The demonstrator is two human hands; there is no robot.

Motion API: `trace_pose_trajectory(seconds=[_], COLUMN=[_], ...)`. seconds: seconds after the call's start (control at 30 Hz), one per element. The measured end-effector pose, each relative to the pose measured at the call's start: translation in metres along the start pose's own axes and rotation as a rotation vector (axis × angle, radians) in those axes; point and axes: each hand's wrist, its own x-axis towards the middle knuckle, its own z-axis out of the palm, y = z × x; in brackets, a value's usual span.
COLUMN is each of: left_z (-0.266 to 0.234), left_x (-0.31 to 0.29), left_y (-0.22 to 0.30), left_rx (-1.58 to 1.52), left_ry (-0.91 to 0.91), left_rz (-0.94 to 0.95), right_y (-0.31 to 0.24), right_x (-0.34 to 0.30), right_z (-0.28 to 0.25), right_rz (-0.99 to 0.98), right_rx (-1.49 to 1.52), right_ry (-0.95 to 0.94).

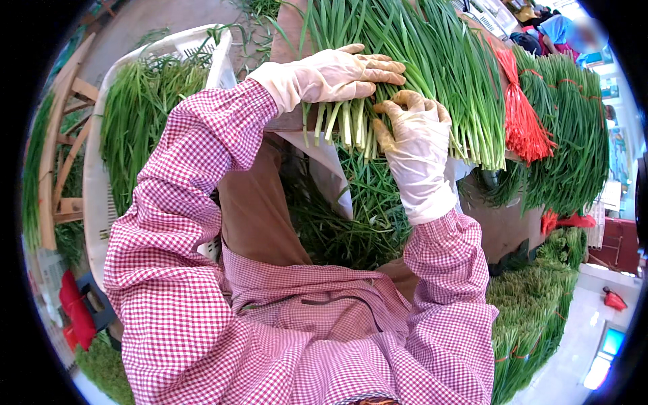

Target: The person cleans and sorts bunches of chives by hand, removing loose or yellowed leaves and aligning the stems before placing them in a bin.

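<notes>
A thick layer of garlic chives (466, 94) lies on the table, with pale cut ends toward me and green leaves pointing away. My left hand (331, 75), in a cream glove, rests flat across the stalks, fingers stretched out to the right. Beside it, my right hand (415, 131), gloved too, curls its thumb and forefinger at the pale stalk ends. Stalks show right against those fingertips; how many are pinched is hidden. Under the left palm, several stalk ends (346, 128) stick out past the table edge.
A white plastic basket (91, 182) of chives stands at my left. Red ties (523, 121) hang at the table's right, beside stacked tied bundles (570, 128). Loose trimmings (358, 216) pile below, between my knees. More bundles (533, 324) lie at lower right. Another person (557, 30) is at far right.
</notes>
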Motion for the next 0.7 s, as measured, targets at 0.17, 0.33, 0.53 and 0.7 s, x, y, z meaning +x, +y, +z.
trace_pose_trajectory(seconds=[0.17,0.33,0.53,0.7], left_z=[0.003,0.002,0.006,0.009], left_x=[-0.002,0.001,0.000,0.002], left_y=[-0.003,0.000,-0.003,-0.006], left_rx=[0.014,0.024,0.032,0.046], left_ry=[0.014,0.012,0.038,0.041], left_rz=[-0.006,-0.013,0.024,0.028], right_y=[-0.002,0.007,0.015,0.028], right_x=[0.008,0.015,-0.001,-0.069], right_z=[0.006,0.005,-0.016,-0.079], right_rz=[-0.072,-0.104,-0.075,-0.564], right_rx=[-0.050,0.004,0.304,1.521], right_ry=[0.005,-0.010,-0.084,-0.534])
